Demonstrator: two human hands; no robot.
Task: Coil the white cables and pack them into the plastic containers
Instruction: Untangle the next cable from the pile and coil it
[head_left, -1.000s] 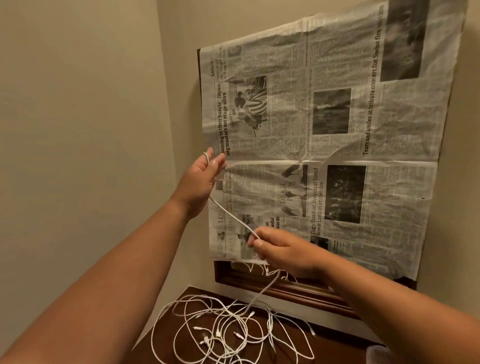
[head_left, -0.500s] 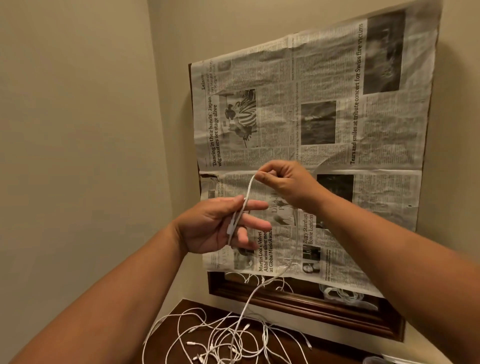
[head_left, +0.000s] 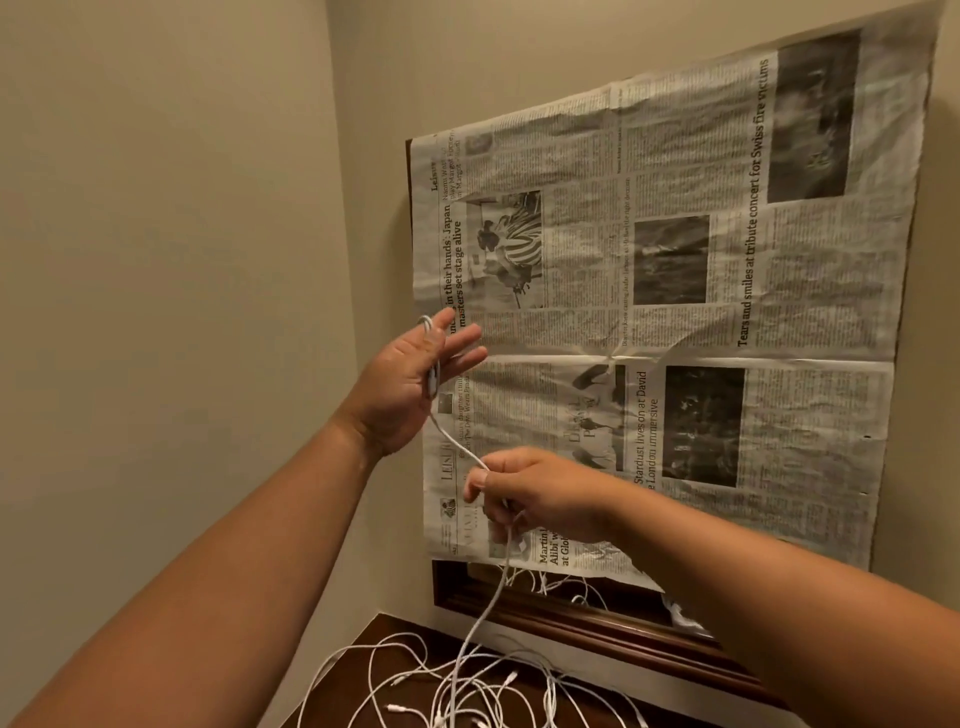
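The left hand (head_left: 408, 387) is raised in front of the wall (head_left: 171, 260), palm turned inward, its fingers stretched out straight and slightly spread, not clenched. A white cable (head_left: 432, 364) is looped round this hand: the loop passes over the top of the fingers, comes down across the palm, and a thicker bit of it lies against the palm near the base of the fingers. Whether the thumb presses on it cannot be told.

From the heel of the left hand the cable runs down and to the right, in a shallow curve, to the right hand (head_left: 540, 496), which sits lower and just beside the left wrist. The right fingers are curled and pinch the cable between thumb and fingertips; it passes through that grasp and comes out beneath the fingers.

Below the right fingers the cable hangs down to a tangle of loose cables (head_left: 467, 686) lying spread on the dark bench (head_left: 343, 670) well beneath both hands. Several small connectors show among the strands.

Beyond the fingers of both hands a large sheet of newspaper (head_left: 701, 312) covers most of a wooden frame (head_left: 571, 621) on the far wall; the frame's lower edge shows under the paper, with more white strands visible just above it
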